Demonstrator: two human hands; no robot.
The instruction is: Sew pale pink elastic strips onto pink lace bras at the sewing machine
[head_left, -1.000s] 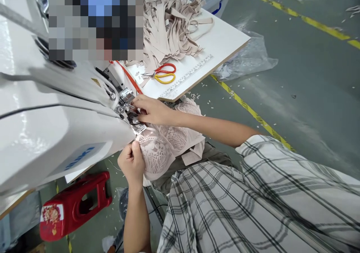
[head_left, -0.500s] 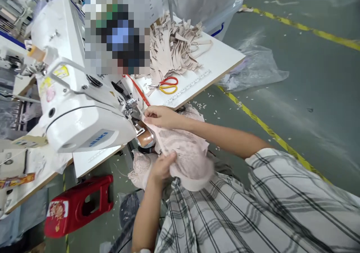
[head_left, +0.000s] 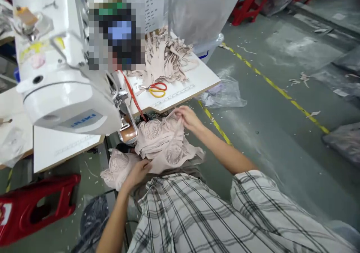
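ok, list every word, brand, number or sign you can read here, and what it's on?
"JUKI": blue letters, smeared, on the sewing machine.
Paper sheet behind the table: rows of print, too small to read.
Ruler on the table: marks show, numbers too small.
Yellow floor tape: dark markings, unreadable.
Red strap: pale markings, unreadable.
Yellow sticker on the machine: too blurred.

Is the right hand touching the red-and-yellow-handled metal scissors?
Apart: the head view shows white tabletop between the scissors and the right hand, which pinches pale pink lace garment.
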